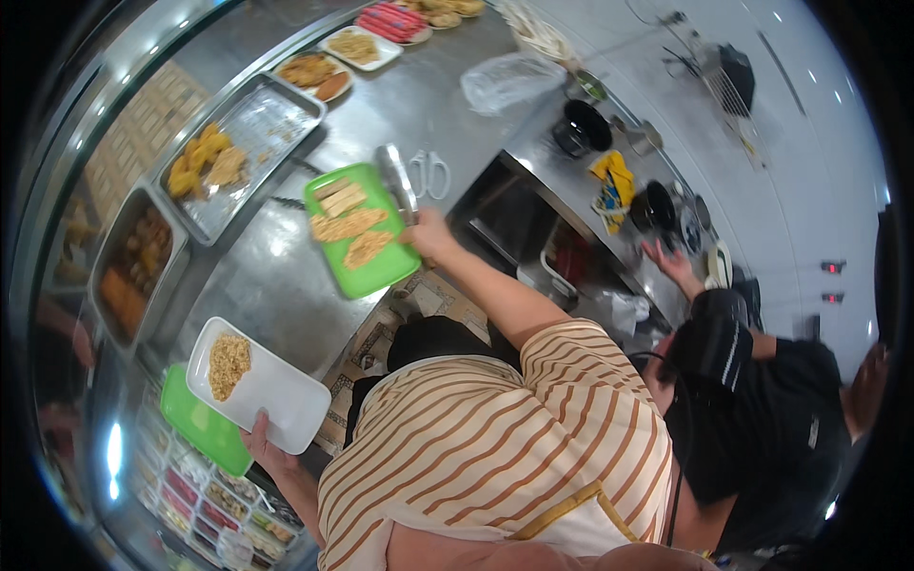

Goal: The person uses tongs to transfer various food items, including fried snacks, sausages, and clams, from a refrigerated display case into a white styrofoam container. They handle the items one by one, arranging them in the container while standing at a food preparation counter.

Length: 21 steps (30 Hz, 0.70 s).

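My left hand (269,449) is closed on the near edge of a white rectangular tray (290,400), which bears a heap of crumbly tan food (229,366) at its far end. My right hand (431,238) grips the right edge of a green tray (367,278). On it lie several flat, crumb-coated pieces (347,226) and some pale rectangular slices (341,197). A long shiny metal utensil (394,176) extends from beside my right fingers along that tray; whether the hand also holds it, I cannot tell. White-handled scissors (430,176) rest on the steel counter just beyond.
Fried food sits in a metal tray (249,181) at the left, beside a deep steel pan (143,314). Another green tray (202,419) lies below the white one. Plates of food (360,48) line the far edge. A co-worker in black (762,409) stands at the right.
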Each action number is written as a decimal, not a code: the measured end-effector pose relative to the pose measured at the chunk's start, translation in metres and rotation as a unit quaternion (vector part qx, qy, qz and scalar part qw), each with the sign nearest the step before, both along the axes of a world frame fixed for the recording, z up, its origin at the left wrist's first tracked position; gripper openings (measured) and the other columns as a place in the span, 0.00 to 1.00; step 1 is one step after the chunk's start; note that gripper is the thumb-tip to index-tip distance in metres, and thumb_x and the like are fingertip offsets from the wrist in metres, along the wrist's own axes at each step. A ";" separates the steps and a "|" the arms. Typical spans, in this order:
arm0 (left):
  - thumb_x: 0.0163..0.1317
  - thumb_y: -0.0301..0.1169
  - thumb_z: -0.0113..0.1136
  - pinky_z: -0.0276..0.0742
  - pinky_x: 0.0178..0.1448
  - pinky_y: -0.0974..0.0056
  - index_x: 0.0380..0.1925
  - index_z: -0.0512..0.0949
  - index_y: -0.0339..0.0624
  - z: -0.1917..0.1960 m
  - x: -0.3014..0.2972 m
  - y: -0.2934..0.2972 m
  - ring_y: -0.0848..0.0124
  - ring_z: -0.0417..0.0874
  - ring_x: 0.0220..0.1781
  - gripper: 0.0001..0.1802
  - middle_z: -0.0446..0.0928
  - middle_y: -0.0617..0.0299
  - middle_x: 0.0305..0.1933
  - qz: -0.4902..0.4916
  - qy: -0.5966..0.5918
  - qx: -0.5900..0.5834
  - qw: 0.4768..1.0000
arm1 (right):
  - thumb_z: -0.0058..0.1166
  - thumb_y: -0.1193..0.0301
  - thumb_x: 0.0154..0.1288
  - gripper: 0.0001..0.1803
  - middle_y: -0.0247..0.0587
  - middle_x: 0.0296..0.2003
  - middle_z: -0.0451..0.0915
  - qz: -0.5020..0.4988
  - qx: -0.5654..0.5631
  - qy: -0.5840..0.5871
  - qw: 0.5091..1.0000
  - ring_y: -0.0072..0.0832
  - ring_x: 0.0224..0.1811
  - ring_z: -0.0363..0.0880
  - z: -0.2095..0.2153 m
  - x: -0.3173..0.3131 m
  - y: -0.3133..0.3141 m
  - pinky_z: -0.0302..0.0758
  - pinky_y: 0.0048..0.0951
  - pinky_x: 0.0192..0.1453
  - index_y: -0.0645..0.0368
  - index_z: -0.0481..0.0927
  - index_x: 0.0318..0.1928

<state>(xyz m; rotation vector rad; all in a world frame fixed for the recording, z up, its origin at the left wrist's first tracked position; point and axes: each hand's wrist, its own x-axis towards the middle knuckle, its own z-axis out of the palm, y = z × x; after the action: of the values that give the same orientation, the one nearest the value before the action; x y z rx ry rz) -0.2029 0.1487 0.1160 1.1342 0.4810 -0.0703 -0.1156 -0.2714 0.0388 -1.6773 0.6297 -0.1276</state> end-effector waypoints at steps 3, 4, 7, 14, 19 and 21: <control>0.55 0.22 0.56 0.79 0.53 0.56 0.59 0.65 0.32 0.009 0.005 -0.008 0.57 0.79 0.51 0.29 0.74 0.49 0.53 -0.044 0.014 0.005 0.999 | 0.56 0.85 0.40 0.14 0.43 0.27 0.81 -0.133 -0.047 0.004 0.990 0.29 0.26 0.79 0.000 -0.073 -0.065 0.76 0.31 0.30 0.71 0.81 0.34; 0.55 0.22 0.56 0.79 0.53 0.55 0.59 0.65 0.32 0.009 0.007 -0.014 0.57 0.79 0.51 0.29 0.74 0.49 0.53 -0.059 0.023 0.005 0.998 | 0.56 0.85 0.40 0.14 0.43 0.27 0.81 -0.179 -0.068 0.001 0.981 0.29 0.26 0.79 -0.013 -0.101 -0.095 0.75 0.31 0.29 0.71 0.81 0.33; 0.56 0.23 0.56 0.78 0.55 0.54 0.59 0.65 0.32 0.005 0.008 -0.019 0.57 0.78 0.52 0.29 0.73 0.48 0.53 -0.103 0.043 0.008 0.994 | 0.57 0.84 0.37 0.14 0.42 0.26 0.81 -0.268 -0.119 0.007 0.956 0.30 0.26 0.79 0.006 -0.146 -0.145 0.75 0.33 0.30 0.71 0.81 0.32; 0.56 0.22 0.54 0.76 0.58 0.53 0.61 0.63 0.29 0.018 0.017 -0.105 0.54 0.78 0.54 0.30 0.73 0.45 0.55 -0.142 0.038 0.002 0.989 | 0.56 0.80 0.39 0.10 0.50 0.26 0.82 -0.493 -0.178 0.117 0.843 0.39 0.28 0.81 -0.039 -0.243 -0.286 0.74 0.38 0.35 0.71 0.80 0.28; 0.55 0.21 0.54 0.76 0.59 0.53 0.61 0.63 0.28 0.019 0.012 -0.149 0.54 0.78 0.55 0.31 0.72 0.44 0.56 -0.152 0.065 -0.004 0.986 | 0.52 0.73 0.48 0.15 0.63 0.34 0.81 -0.486 -0.219 0.197 0.823 0.56 0.41 0.81 -0.039 -0.252 -0.350 0.75 0.45 0.45 0.71 0.81 0.36; 0.55 0.21 0.55 0.77 0.58 0.52 0.61 0.63 0.29 0.022 0.007 -0.158 0.54 0.78 0.55 0.31 0.72 0.44 0.56 -0.149 0.052 -0.012 0.987 | 0.52 0.73 0.49 0.15 0.63 0.34 0.82 -0.506 -0.233 0.214 0.802 0.55 0.41 0.81 -0.031 -0.227 -0.359 0.75 0.45 0.45 0.70 0.81 0.36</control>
<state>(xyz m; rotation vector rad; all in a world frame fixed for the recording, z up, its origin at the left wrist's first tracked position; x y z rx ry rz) -0.1964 -0.0092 0.1383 1.1755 0.3982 -0.3965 -0.3426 -0.6301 0.0077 -1.6513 1.9397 -0.7323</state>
